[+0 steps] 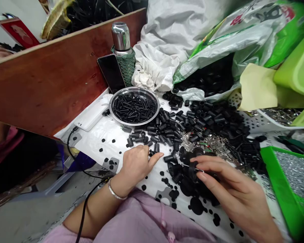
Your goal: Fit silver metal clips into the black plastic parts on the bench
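Note:
My left hand (138, 162) rests on the white dotted table cover, fingers curled, its fingertips pinching at small black plastic sleeves (152, 152). My right hand (225, 182) pinches a round black plastic part (192, 168) with a thin metal pin sticking out of it. A heap of black tubular parts (192, 121) spreads over the table just beyond both hands, mixed with small metal clips (215, 143). A steel bowl (114, 101) full of black springs stands at the back left.
A wooden board (53, 81) walls the left side; a phone (111, 72) and a steel flask (121, 40) lean against it. Plastic bags (218, 37) of black parts lie behind. A green tray (281, 189) of metal pieces sits at right. A cable (73, 152) hangs off the table edge.

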Demonstrator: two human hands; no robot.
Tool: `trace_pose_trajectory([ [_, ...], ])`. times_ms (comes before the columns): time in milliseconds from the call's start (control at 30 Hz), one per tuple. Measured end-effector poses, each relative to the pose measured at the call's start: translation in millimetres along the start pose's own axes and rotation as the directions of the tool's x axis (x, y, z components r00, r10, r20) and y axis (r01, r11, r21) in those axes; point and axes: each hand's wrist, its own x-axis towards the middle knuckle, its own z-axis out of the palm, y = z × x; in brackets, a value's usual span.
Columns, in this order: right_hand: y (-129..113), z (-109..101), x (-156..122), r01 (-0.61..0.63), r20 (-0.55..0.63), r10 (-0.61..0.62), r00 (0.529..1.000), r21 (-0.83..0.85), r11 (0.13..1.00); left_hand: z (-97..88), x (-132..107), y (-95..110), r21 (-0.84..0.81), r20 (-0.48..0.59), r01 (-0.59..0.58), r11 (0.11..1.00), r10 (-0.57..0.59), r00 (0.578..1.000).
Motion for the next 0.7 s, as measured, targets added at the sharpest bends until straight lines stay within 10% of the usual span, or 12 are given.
trace_pose_trajectory([
  [333,0.4,1.5,0.3,0.04,0.031,-0.042,0.999,0.049,0.998,-2.3,-15.3,-5.9,-0.33,-0.052,-0.282,0.901,0.281,0.958],
  [700,-18.7,26.1,9.9,0.445,0.136,-0.428,0.894,-0.14,0.885,-5.4,-30.7,-4.0,-0.495,-0.196,-0.524,0.693,0.499,0.844],
])
